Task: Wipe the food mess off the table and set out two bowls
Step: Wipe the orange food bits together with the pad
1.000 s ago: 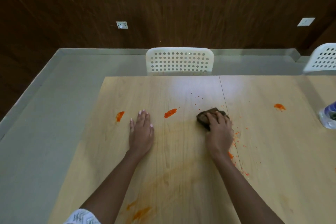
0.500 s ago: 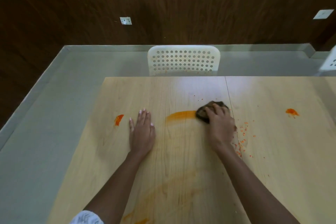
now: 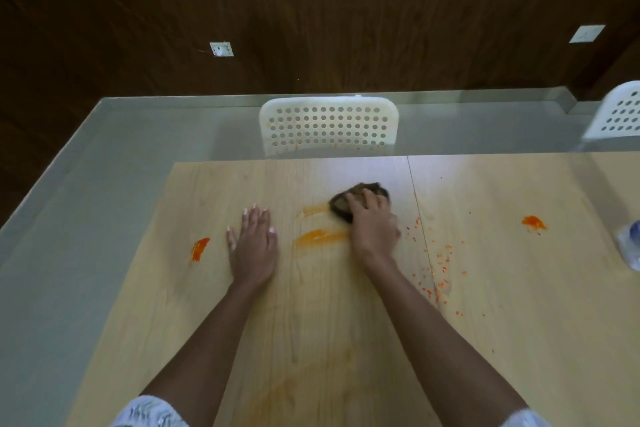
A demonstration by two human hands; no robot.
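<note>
Head view, right hand [image 3: 372,225] pressed down on dark brown cloth [image 3: 346,204], left hand [image 3: 254,246] flat, fingers spread on wooden table [image 3: 519,322], orange smears [image 3: 320,236] between them.

Pale wood-grain table [image 3: 519,340], orange smears [image 3: 320,236], dark brown cloth [image 3: 343,206], white perforated chair [image 3: 327,125], dark wood wall [image 3: 346,10]

A white perforated chair [image 3: 328,126] stood at twelve o'clock, pushed against the far edge; a second white chair [image 3: 620,113] showed partly at two o'clock; behind them rose a dark wood-panelled wall [image 3: 346,10] bearing a white socket [image 3: 221,49] at eleven o'clock and a white plate [image 3: 587,33] at one o'clock; a clear bottle [image 3: 631,243], cut off by the frame, lay at three o'clock.
</note>
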